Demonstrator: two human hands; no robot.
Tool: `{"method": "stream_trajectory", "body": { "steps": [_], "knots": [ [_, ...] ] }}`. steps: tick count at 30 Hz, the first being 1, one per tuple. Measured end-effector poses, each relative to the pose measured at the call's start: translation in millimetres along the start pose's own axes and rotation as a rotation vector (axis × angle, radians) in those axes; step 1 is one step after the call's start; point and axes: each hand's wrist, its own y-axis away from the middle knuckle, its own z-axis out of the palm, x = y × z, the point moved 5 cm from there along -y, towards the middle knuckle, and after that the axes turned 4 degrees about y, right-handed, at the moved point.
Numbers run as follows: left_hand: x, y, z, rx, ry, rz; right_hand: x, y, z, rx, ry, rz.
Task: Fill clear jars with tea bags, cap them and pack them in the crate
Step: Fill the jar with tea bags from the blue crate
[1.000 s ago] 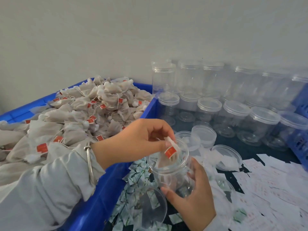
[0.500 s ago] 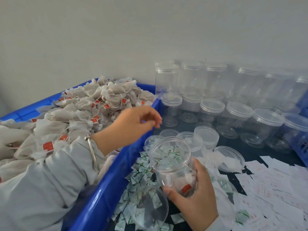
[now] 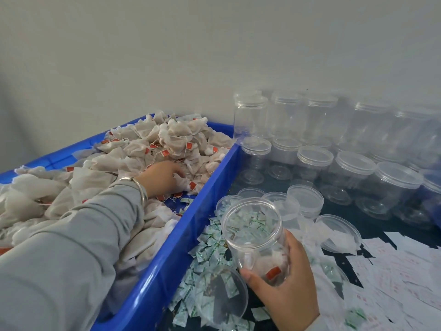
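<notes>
Two hands at work: the left hand (image 3: 164, 176) reaches into the blue crate (image 3: 181, 247), fingers curled down among the heaped tea bags (image 3: 152, 149); whether they pinch one cannot be told. The right hand (image 3: 284, 278) wraps an open, tilted jar (image 3: 253, 235), one tea bag (image 3: 274, 263) at its bottom.
</notes>
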Motion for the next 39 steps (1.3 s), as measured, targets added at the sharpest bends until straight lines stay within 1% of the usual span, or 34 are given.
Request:
{"method": "stream_trajectory", "body": {
  "steps": [4, 6, 9, 13, 16, 19, 22, 24, 26, 27, 31, 35, 37, 39],
  "knots": [
    [12, -2, 20, -0.187, -0.231, 0.112, 1, 0, 2, -0.019, -0.002, -0.010],
    [10, -5, 27, -0.219, -0.329, 0.092, 2, 0, 2, -0.024, -0.003, -0.012],
    [7, -8, 26, -0.186, -0.352, -0.002, 2, -1, 2, -0.023, 0.003, -0.020],
    [6, -8, 18, -0.086, -0.365, -0.055, 2, -2, 1, -0.022, 0.002, -0.029],
    [1, -8, 20, -0.072, -0.313, -0.090, 4, -1, 0, -0.019, -0.001, -0.022],
    [1, -8, 25, -0.113, -0.264, -0.094, 6, -1, 1, -0.021, 0.006, -0.019],
    [1, -9, 31, -0.199, -0.358, -0.091, 9, -1, 1, -0.011, 0.001, -0.015],
    [1, -9, 32, -0.216, -0.378, -0.081, 10, 0, 0, 0.002, 0.007, -0.020],
    [1, -9, 29, -0.179, -0.315, -0.067, 10, 0, 0, 0.016, 0.009, -0.024],
    [2, -9, 27, -0.135, -0.263, -0.054, 11, 0, 0, 0.021, 0.008, -0.022],
    [12, -3, 7, 0.125, -0.068, 0.038, 14, -1, 0, 0.012, 0.020, 0.004],
    [27, 9, -17, 0.299, 0.154, 0.075, 13, 0, -2, 0.025, 0.028, -0.010],
    [44, 17, -27, 0.360, 0.256, 0.115, 12, 0, -3, 0.027, 0.033, -0.007],
    [63, 26, -31, 0.375, 0.369, 0.150, 13, -1, -3, 0.029, 0.029, 0.002]
  ]
}}
